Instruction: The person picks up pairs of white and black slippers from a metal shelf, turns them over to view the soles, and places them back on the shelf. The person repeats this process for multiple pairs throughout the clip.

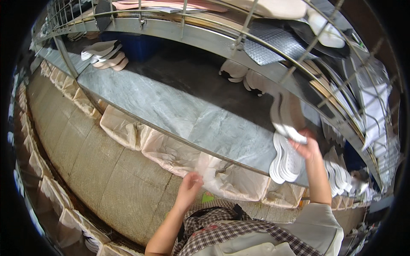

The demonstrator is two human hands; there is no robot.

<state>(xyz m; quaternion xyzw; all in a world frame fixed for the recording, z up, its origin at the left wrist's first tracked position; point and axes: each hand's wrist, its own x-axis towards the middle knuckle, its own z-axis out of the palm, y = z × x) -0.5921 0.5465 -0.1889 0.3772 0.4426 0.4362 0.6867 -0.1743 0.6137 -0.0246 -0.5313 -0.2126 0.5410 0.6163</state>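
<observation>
On the right part of the shelf, the right hand had thumb and fingers closed on the near, white end of an insole, though blur hid how firm the grip was. The left hand was half curled in front of the shelf, near a bin below the front edge; whether it pinched any of the thin liner I could not tell.

A white stack lay at the shelf's front edge, just beside the right hand, its layers slightly fanned. A second stack lay farther right along the shelf, and paler insoles sat toward its left end.

The insole looked thin and was probably very light, springy rather than stiff, likely to bow if held by one tip alone. Its smooth face might have slid against its neighbours, so a loose pile could have fanned apart. Breakage seemed unlikely; creasing seemed the likelier harm. The best hold appeared to be thumb on top and fingers beneath at the end toward the shelf's front edge, or across the narrow waist for several together.
</observation>
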